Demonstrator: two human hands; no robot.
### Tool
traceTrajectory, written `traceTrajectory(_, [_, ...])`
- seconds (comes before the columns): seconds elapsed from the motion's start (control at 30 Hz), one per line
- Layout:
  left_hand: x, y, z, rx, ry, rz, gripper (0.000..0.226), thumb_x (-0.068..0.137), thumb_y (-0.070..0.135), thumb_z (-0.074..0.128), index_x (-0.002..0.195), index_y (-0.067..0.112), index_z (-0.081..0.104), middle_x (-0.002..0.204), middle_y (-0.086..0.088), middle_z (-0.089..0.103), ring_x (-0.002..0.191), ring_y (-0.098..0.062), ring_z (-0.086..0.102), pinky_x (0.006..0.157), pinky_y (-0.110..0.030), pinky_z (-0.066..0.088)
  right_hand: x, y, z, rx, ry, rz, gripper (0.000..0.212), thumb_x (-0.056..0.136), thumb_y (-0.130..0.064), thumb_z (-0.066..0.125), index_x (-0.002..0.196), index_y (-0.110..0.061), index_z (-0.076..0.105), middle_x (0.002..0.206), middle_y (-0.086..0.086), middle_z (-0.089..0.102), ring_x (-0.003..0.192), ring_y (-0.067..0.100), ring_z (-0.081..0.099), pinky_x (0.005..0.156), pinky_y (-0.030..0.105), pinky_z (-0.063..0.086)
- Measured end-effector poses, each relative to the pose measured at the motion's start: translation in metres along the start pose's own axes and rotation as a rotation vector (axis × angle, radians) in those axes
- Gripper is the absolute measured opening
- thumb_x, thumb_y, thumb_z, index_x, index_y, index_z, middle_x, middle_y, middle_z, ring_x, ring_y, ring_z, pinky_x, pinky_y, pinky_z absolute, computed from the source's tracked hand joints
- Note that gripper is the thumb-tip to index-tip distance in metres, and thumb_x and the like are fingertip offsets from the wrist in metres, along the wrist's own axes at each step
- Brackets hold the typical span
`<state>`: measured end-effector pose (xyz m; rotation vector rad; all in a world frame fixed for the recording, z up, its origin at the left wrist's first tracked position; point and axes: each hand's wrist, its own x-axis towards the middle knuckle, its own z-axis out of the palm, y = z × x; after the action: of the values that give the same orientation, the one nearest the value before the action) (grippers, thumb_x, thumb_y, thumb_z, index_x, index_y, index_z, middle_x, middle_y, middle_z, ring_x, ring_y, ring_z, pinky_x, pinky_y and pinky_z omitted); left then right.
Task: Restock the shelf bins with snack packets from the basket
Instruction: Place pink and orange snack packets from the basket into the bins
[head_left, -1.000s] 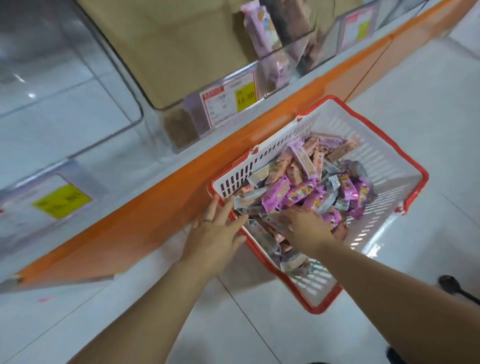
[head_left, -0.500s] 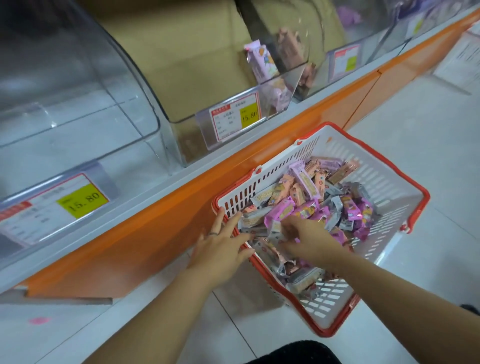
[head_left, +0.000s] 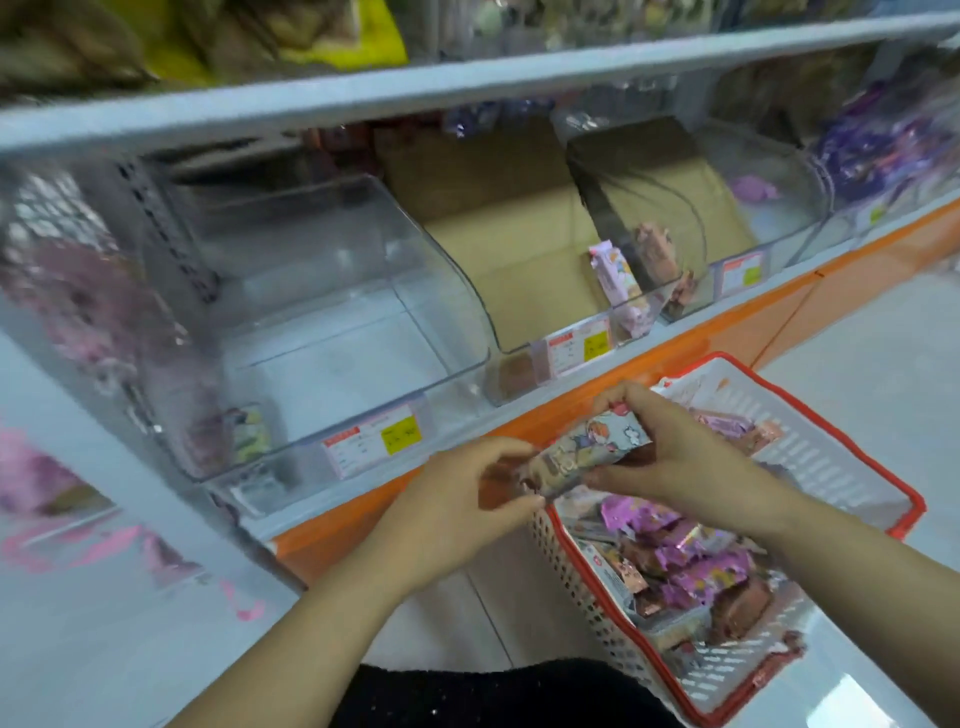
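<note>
clear bin (head_left: 332, 332) open on top, upper shelf (head_left: 467, 78) overhanging, basket (head_left: 810, 467) right

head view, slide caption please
Left hand and right hand hold a snack packet by the basket, before clear shelf bins.

White basket (head_left: 810, 457) with red rim holds purple, brown, perhaps pink packets (head_left: 691, 566).

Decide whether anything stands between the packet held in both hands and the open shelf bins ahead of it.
Nothing visible does. The left hand and right hand hold the snack packet above the basket. Only open air separates it from the clear bin and the cardboard-lined bin, though it must be lifted over each bin's low front wall.
</note>
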<state>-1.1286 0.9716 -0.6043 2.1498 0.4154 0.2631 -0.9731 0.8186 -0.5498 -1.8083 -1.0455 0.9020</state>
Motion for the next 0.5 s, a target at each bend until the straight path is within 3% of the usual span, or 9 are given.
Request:
traceTrajectory(0.07, [-0.014,0.003,-0.017,0.025,0.078,0.032,0.035,0.075,0.036,0.072,0.109,0.033,0.063,0.106,0.017,0.066,0.097,0.006,0.059,0.090,-0.022,0.047,0.004,-0.019,0.009,0.038,-0.032,-0.021,0.038,0.082,-0.009,0.071,0.111,-0.019,0.049,0.087,-0.001,0.070,0.072,0.017,0.067,0.064,0.024,0.051])
traceTrajectory(0.17, [-0.030,0.010,-0.034,0.057,0.253,0.051,0.027,0.070,0.046,0.062,0.097,0.043,0.059,0.096,0.019,0.065,0.088,0.008,0.059,0.082,-0.012,0.044,0.015,-0.040,0.029,0.214,0.042,-0.065,0.044,0.082,0.003,0.066,0.113,-0.023,0.049,0.080,-0.015,0.070,0.076,-0.002,0.067,0.067,0.014,0.050])
traceTrajectory(0.3, [-0.046,0.020,-0.052,0.109,0.546,0.017,0.025,0.073,0.038,0.069,0.092,0.047,0.056,0.091,0.022,0.062,0.086,0.007,0.058,0.075,-0.008,0.042,0.033,-0.061,0.068,0.334,0.183,-0.081,0.053,0.075,-0.010,0.076,0.121,-0.010,0.050,0.094,0.009,0.071,0.090,0.022,0.069,0.087,0.042,0.055])
traceTrajectory(0.37, [-0.051,0.023,-0.063,0.167,0.638,0.015,0.028,0.075,0.031,0.072,0.091,0.046,0.055,0.090,0.020,0.060,0.085,0.005,0.056,0.072,-0.005,0.040,0.043,-0.071,0.085,0.347,0.178,-0.107,0.053,0.071,-0.017,0.082,0.113,-0.015,0.050,0.089,0.005,0.071,0.086,0.021,0.069,0.087,0.044,0.054])
traceTrajectory(0.43, [-0.057,0.022,-0.077,0.255,0.672,0.017,0.021,0.075,0.041,0.065,0.095,0.044,0.056,0.090,0.019,0.058,0.085,0.007,0.054,0.072,-0.005,0.039,0.055,-0.083,0.096,0.365,0.170,-0.138,0.039,0.076,-0.012,0.077,0.101,-0.021,0.048,0.085,0.001,0.068,0.084,0.019,0.067,0.087,0.045,0.054])
traceTrajectory(0.5, [-0.066,0.016,-0.093,0.383,0.679,-0.004,0.030,0.079,0.050,0.056,0.105,0.035,0.060,0.095,0.019,0.057,0.086,0.005,0.055,0.075,-0.013,0.043,0.071,-0.093,0.104,0.376,0.168,-0.176,0.032,0.082,-0.009,0.071,0.094,-0.023,0.044,0.084,-0.001,0.067,0.084,0.020,0.065,0.086,0.046,0.053])
